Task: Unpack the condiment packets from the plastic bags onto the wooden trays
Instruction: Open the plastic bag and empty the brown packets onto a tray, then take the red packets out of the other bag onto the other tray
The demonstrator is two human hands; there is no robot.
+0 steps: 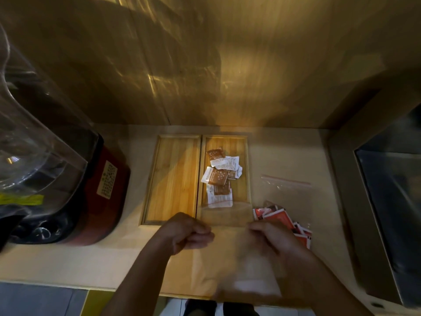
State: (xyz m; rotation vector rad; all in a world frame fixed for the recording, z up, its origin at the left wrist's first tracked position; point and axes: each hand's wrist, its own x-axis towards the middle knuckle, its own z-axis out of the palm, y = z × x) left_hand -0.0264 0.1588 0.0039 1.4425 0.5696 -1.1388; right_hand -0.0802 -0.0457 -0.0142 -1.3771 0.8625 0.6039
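Note:
Two wooden trays lie side by side on the counter. The left tray (173, 179) holds nothing. On the right tray (242, 183) lies a loose pile of brown and white condiment packets (219, 176). A clear plastic bag (225, 215), blurred by motion, stretches from the right tray's near end down toward me. My left hand (189, 233) grips its left edge with curled fingers, and my right hand (271, 238) grips its right edge. A second clear bag with a red zip strip (287, 182) lies to the right, with red packets (284, 220) at its near end.
A blender with a red base (100, 201) and clear jug stands at the left. A dark glass-fronted appliance (387, 201) sits at the right. A wooden wall rises behind the trays. The counter's front edge is close below my forearms.

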